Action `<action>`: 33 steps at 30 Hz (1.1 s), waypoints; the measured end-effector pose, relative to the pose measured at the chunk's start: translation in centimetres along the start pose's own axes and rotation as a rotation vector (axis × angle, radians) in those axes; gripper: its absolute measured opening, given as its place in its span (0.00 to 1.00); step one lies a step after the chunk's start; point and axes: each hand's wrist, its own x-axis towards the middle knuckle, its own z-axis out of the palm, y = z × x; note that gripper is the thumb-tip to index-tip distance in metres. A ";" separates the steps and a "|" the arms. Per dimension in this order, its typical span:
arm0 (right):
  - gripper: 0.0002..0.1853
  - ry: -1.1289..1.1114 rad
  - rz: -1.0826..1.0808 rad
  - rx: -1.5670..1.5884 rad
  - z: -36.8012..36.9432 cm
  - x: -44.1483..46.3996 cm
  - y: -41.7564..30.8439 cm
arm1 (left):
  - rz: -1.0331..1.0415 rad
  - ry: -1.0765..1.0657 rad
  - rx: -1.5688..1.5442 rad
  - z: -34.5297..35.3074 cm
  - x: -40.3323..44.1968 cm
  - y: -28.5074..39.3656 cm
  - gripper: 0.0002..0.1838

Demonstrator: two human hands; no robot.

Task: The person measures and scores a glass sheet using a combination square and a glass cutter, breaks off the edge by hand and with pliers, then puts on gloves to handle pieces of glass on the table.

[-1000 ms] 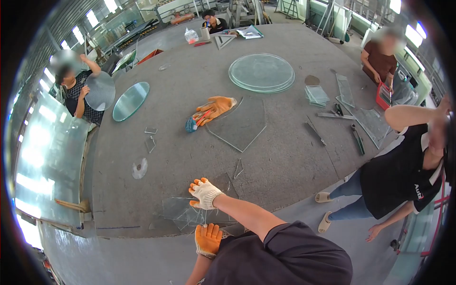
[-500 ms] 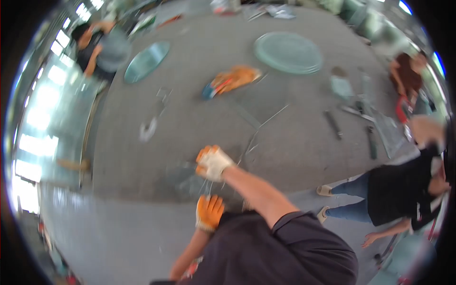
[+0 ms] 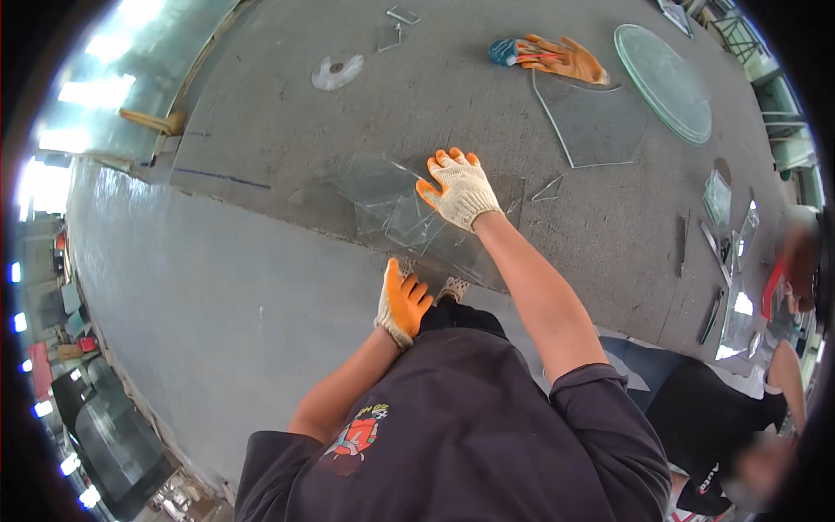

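Both my hands wear white knit gloves with orange coated fingers. My right hand [image 3: 458, 187] is over the table with its fingers spread and its thumb near the edge of some clear glass pieces [image 3: 404, 217]. These overlapping sheets and shards lie at the table's near edge. My left hand [image 3: 404, 302] is just off that edge, below the glass, with its orange palm turned inward, thumb up and fingers loosely bent. I see nothing in either hand. A few thin slivers [image 3: 548, 188] lie right of my right hand.
Farther back lie a spare orange glove [image 3: 561, 59], a dark-looking glass sheet [image 3: 591, 130] and oval glass panes [image 3: 663, 83]. A glass disc with a hole [image 3: 337, 72] is at upper left. Tools and shards [image 3: 735, 296] lie at right, where a person in black [image 3: 709, 400] stands.
The view has tilted down and turned, bringing the near edge closer. My hands have moved apart, and my right hand has gone from curled fingers to spread ones.
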 end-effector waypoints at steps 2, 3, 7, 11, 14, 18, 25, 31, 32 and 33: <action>0.35 -0.099 0.009 -0.030 -0.3 -0.6 -0.7 | -0.013 -0.016 -0.045 0.9 0.5 -0.4 0.60; 0.35 -0.143 0.011 -0.028 -1.0 -0.5 -0.9 | -0.019 -0.058 -0.067 1.6 0.9 -0.2 0.60; 0.36 -0.211 0.003 -0.037 -1.8 -0.4 -1.0 | -0.052 -0.205 -0.130 3.5 0.7 0.7 0.61; 0.32 -0.208 0.012 -0.021 -1.4 -0.7 -1.1 | -0.083 -0.182 -0.107 3.9 0.4 0.8 0.64; 0.28 -0.101 -0.035 -0.009 2.4 -0.6 0.7 | -0.102 -0.086 -0.086 3.7 0.6 0.9 0.60; 0.18 -0.205 0.176 0.616 -3.7 -1.4 1.2 | -0.131 -0.091 -0.014 2.1 1.3 1.2 0.50; 0.16 0.516 0.419 0.708 -9.7 -13.1 1.5 | -0.130 -0.795 0.416 -5.2 3.4 4.2 0.25; 0.18 0.453 0.897 0.815 -11.0 -23.6 -0.6 | 0.753 -0.444 1.342 2.9 -4.4 9.7 0.32; 0.19 0.442 1.027 0.919 -11.3 -24.5 -1.5 | 1.023 -0.515 1.481 4.0 -3.8 10.5 0.35; 0.20 0.430 1.152 1.028 -11.6 -25.2 -2.3 | 1.170 -0.597 1.646 5.9 -3.8 11.3 0.38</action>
